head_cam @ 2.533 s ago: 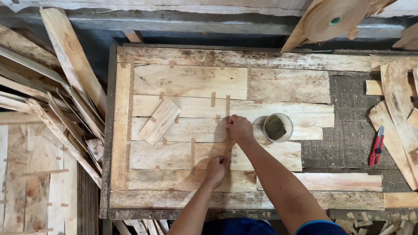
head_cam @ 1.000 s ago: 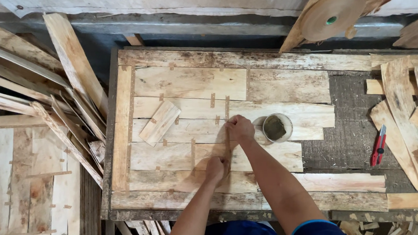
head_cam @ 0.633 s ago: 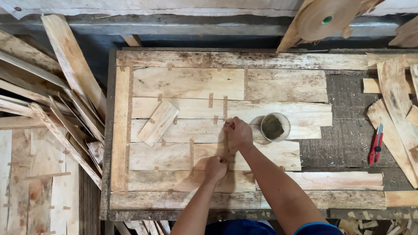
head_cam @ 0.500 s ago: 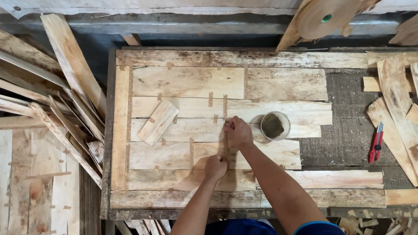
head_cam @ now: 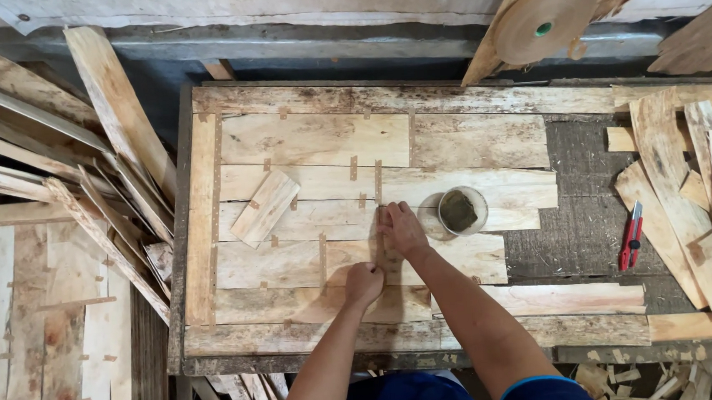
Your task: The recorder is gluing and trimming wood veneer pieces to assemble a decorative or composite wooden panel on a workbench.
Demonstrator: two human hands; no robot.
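My right hand (head_cam: 401,230) is sliding nearer along the brown paper tape strip (head_cam: 385,252), pressing flat, while my left hand (head_cam: 363,281) keeps pinching its near end on the pale veneer sheets (head_cam: 318,261).

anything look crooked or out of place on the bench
One short loose board lies diagonally across the taped veneer sheets, while the rest run level. The left hand and right hand press a seam beside it. A red cutter lies apart, right.

A worn wooden bench (head_cam: 594,146) stands against a grey wall ledge (head_cam: 295,50). Loose planks (head_cam: 78,169) lean at the left, and wood scraps (head_cam: 690,202) lie at the right in even daylight.
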